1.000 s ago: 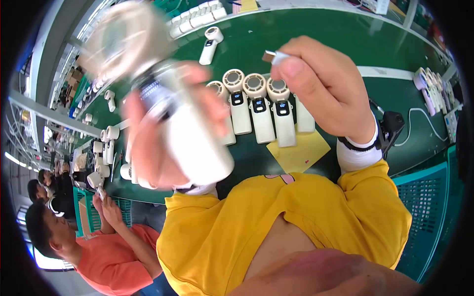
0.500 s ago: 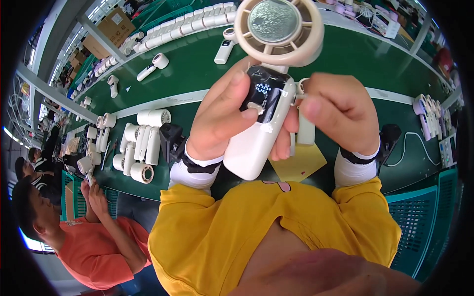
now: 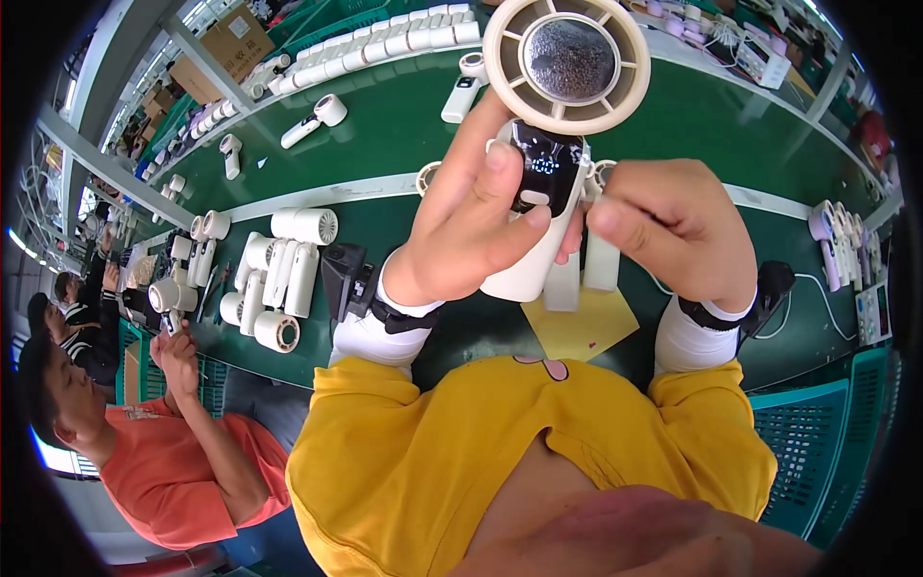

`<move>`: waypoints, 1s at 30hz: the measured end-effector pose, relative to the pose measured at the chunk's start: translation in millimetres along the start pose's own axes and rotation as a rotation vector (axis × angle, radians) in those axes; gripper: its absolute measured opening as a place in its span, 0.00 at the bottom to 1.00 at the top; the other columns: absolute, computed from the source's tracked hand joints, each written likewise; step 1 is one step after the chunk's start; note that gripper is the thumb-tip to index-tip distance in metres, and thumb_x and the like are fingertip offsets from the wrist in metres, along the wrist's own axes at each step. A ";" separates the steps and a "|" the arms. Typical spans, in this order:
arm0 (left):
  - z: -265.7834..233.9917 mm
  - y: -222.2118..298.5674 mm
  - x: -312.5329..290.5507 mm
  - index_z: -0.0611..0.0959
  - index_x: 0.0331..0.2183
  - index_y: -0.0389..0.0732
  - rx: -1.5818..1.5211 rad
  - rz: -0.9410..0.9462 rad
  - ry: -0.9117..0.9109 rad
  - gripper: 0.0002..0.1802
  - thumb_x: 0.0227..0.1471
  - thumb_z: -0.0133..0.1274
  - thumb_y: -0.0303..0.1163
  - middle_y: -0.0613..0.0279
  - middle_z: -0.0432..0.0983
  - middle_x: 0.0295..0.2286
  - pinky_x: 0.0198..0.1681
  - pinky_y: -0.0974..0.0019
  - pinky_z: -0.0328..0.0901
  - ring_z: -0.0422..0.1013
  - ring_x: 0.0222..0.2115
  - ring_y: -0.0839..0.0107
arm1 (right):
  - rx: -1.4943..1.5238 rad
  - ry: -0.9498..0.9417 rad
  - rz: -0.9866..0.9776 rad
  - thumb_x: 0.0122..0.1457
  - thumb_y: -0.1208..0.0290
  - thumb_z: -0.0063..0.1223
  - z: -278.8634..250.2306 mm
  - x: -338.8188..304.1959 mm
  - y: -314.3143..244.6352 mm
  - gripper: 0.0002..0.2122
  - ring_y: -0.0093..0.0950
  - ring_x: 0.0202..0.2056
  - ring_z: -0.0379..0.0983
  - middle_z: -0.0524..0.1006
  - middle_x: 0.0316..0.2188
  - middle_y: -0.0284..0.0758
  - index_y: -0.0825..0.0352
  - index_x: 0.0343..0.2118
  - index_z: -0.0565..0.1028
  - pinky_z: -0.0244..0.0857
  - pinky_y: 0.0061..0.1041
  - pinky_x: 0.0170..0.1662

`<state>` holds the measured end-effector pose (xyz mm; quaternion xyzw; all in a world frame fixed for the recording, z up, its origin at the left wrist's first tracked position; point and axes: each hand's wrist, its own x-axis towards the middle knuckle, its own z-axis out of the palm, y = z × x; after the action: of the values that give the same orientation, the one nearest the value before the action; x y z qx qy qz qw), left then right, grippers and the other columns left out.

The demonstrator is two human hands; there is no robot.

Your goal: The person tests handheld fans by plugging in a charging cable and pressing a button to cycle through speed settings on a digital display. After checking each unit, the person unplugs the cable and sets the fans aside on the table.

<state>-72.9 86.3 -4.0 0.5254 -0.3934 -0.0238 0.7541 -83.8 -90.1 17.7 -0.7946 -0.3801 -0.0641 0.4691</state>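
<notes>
Upright in front of me stands a white handheld fan (image 3: pixel 529 274), with a round spoked head, a silvery centre disc and a lit black display panel. My left hand (image 3: pixel 471 221) is closed round its handle, thumb beside the display. At the fan's right edge, just below the head, my right hand (image 3: pixel 678 226) is closed, thumb and forefinger pressed together. Whatever sits between those fingertips is too small and too hidden to name. Behind the held fan, white handles (image 3: pixel 602 262) lie partly on a yellow sheet (image 3: pixel 586 322).
White fans (image 3: pixel 279 279) lie grouped on the green table at left. Further fans (image 3: pixel 327 112) lie beyond, with a long white row (image 3: pixel 385 43) at the back. Fans stand by a small instrument (image 3: pixel 873 303) at right. A co-worker in orange (image 3: pixel 183 471) sits left, holding a fan.
The held fan has shifted slightly up and right with my left hand, and its head faces me more squarely. My right hand stays at its side. The co-worker's hands have risen slightly.
</notes>
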 end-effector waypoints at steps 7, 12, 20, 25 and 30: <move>-10.9 -11.9 1.2 0.48 0.53 0.35 -0.043 -0.052 -0.056 0.29 0.53 0.38 0.33 0.54 0.63 0.38 0.28 0.71 0.62 0.67 0.24 0.70 | 0.062 -0.094 0.025 0.53 0.66 0.47 -4.6 2.4 4.6 0.10 0.21 0.13 0.55 0.64 0.11 0.30 0.64 0.19 0.72 0.49 0.20 0.17; -12.2 -15.5 2.1 0.49 0.53 0.34 -0.231 -0.052 -0.152 0.29 0.53 0.38 0.34 0.54 0.65 0.37 0.28 0.71 0.63 0.67 0.23 0.70 | 0.048 -0.139 -0.039 0.53 0.66 0.48 -14.5 -1.0 10.6 0.10 0.19 0.14 0.54 0.63 0.11 0.29 0.65 0.20 0.73 0.48 0.19 0.17; -10.1 -16.4 0.5 0.49 0.52 0.34 -0.097 -0.038 -0.140 0.27 0.53 0.37 0.29 0.49 0.63 0.39 0.22 0.71 0.63 0.67 0.22 0.70 | 0.049 -0.097 0.046 0.54 0.67 0.46 -14.5 -0.7 11.2 0.11 0.17 0.14 0.54 0.64 0.11 0.27 0.65 0.19 0.72 0.47 0.19 0.18; -7.2 -21.8 -1.5 0.46 0.53 0.32 0.196 0.101 0.006 0.31 0.48 0.38 0.21 0.44 0.55 0.43 0.23 0.72 0.63 0.67 0.22 0.70 | 0.115 -0.026 0.055 0.55 0.66 0.44 -3.1 8.3 15.7 0.12 0.17 0.16 0.58 0.68 0.13 0.28 0.66 0.19 0.72 0.51 0.18 0.20; -4.5 -18.0 -2.1 0.44 0.53 0.31 0.233 0.094 0.049 0.35 0.44 0.39 0.18 0.45 0.54 0.43 0.25 0.73 0.63 0.66 0.24 0.71 | 0.206 -0.053 0.043 0.56 0.66 0.44 -4.9 10.0 12.5 0.12 0.17 0.18 0.62 0.71 0.15 0.27 0.66 0.20 0.73 0.54 0.17 0.22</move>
<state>-64.8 82.7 -20.4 0.5910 -0.3990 0.0702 0.6975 -67.2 -92.0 16.2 -0.7515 -0.3798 0.0064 0.5394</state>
